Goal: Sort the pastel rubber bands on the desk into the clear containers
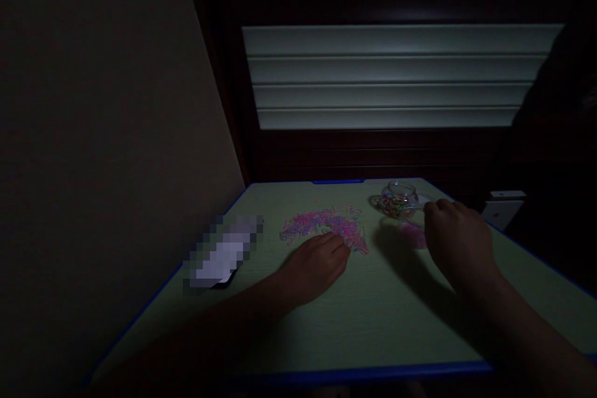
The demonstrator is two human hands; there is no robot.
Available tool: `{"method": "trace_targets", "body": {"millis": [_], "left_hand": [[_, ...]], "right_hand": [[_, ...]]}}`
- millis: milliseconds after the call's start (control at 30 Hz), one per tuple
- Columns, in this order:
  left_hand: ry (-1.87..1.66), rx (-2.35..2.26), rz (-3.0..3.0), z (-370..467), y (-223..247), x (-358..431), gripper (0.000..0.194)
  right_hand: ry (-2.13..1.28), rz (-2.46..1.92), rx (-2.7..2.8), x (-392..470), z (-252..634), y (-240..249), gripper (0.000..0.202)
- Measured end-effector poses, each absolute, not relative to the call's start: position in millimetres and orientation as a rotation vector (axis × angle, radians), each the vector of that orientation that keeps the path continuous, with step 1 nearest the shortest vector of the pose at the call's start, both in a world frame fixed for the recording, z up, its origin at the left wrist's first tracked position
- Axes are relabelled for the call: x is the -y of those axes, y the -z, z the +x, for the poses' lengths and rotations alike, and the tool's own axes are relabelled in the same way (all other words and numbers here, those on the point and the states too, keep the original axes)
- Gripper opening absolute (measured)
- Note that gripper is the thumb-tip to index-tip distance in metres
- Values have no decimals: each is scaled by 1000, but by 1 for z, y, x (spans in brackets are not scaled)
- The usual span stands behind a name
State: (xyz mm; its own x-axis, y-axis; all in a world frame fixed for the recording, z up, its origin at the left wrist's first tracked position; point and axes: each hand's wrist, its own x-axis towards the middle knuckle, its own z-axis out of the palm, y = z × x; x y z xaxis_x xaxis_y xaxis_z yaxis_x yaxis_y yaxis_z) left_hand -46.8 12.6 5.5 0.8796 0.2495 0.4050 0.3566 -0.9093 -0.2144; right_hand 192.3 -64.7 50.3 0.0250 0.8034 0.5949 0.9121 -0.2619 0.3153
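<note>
A loose pile of small pink and purple pieces (321, 222) lies spread in an arc on the pale green table (364, 323). My left hand (321, 264) rests at the pile's near edge, its fingers curled together; what they pinch, if anything, is hidden. To the right, my right hand (457, 239) is closed above the rim of a clear container with pink contents (414, 236); whatever its fingers hold is too dark to make out. Behind that container stands a round glass jar (396, 204) with multicoloured pieces inside.
A blurred, whitish flat object (226, 255) lies at the table's left side. The table has a blue edge. A wall is on the left, a dark panel with pale slats (392, 78) behind, and a white object (502, 211) beyond the right edge.
</note>
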Motion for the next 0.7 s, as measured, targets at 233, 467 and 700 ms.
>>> {"method": "trace_targets", "body": {"millis": [233, 467, 700], "left_hand": [[530, 456, -2760, -47, -4, -14, 21], [528, 443, -2760, -48, -4, -14, 20], [548, 442, -2759, -47, -3, -14, 20]], "right_hand": [[1026, -2241, 1783, 65, 194, -51, 19], [1017, -2281, 1774, 63, 190, -52, 21], [979, -2323, 1772, 64, 190, -52, 21]]}}
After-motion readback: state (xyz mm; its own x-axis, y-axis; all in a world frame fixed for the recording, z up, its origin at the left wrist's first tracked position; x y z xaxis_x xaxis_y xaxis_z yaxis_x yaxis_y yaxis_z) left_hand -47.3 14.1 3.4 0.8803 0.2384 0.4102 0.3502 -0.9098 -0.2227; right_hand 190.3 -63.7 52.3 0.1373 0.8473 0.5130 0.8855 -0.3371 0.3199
